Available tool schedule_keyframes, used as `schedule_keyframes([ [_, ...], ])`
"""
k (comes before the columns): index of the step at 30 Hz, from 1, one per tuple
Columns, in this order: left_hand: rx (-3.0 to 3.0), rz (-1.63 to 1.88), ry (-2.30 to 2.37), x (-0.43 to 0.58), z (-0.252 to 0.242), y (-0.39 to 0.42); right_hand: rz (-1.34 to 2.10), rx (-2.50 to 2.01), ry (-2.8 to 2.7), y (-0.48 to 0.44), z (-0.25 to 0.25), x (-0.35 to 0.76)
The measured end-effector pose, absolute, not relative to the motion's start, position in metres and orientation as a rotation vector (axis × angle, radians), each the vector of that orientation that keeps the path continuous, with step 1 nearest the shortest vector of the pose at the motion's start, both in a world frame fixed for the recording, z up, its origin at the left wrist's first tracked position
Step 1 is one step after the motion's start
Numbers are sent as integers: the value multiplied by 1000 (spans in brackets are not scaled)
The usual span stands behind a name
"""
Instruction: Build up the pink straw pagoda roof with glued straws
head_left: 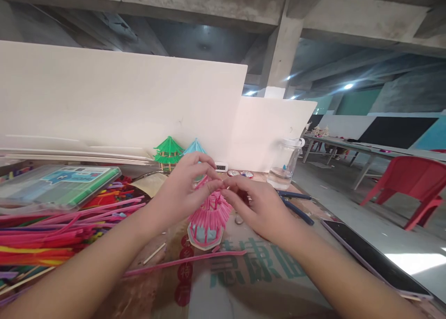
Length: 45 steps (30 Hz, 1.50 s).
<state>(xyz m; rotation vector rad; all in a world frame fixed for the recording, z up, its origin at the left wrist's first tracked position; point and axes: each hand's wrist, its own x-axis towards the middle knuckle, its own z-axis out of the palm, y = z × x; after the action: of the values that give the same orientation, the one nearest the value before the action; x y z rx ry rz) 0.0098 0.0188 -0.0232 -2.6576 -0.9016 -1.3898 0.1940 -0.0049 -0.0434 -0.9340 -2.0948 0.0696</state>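
Note:
A small pink pagoda model (209,217), made of fuzzy pipe cleaners, stands upright on a pale base in front of me. My left hand (190,182) and my right hand (259,207) meet at its top, partly covering it. Both have thumb and fingers pinched together, fingertips touching or nearly so; what they hold there is too small to make out. On the table just before the model lies a loose pink pipe cleaner (188,259). Beyond my left hand stand a green pagoda model (169,148) and a light blue one (195,146), the latter partly hidden.
Many coloured pipe cleaners (52,235) heap at left beneath a plastic case (62,184). Blue-handled pliers (296,203), a water bottle (281,168) and a phone (376,256) lie or stand at right. A white board (121,100) rises behind; a red chair (411,184) stands beyond.

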Motion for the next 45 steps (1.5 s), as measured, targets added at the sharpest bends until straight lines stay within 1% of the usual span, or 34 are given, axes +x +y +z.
schedule_keyframes([
  [7,-2506,-1359,-837,14,-27,11,48,-873,-2060,-9,-40,194],
  [14,-2412,-1452,-847,4,-15,12,95,-864,-1971,-7,-37,194],
  [21,-2346,-1540,-776,8,-20,12,201,-827,-1843,-4,-39,193],
  [24,-2322,-1663,-765,1,-16,15,180,-844,-1801,-2,-39,196],
  [26,-2280,-1805,-761,-9,-9,19,157,-881,-1769,2,-39,200],
  [29,-2184,-1944,-792,-25,2,25,187,-903,-1729,7,-36,207],
  [31,-2270,-1908,-809,-30,6,25,196,-887,-1740,5,-34,209],
  [35,-2553,-1656,-816,-18,-1,20,135,-855,-1863,-6,-34,203],
  [41,-2603,-1383,-754,6,-16,12,70,-848,-2006,-9,-41,194],
  [45,-2563,-1252,-717,2,-15,13,-56,-875,-2041,-5,-40,198],
])
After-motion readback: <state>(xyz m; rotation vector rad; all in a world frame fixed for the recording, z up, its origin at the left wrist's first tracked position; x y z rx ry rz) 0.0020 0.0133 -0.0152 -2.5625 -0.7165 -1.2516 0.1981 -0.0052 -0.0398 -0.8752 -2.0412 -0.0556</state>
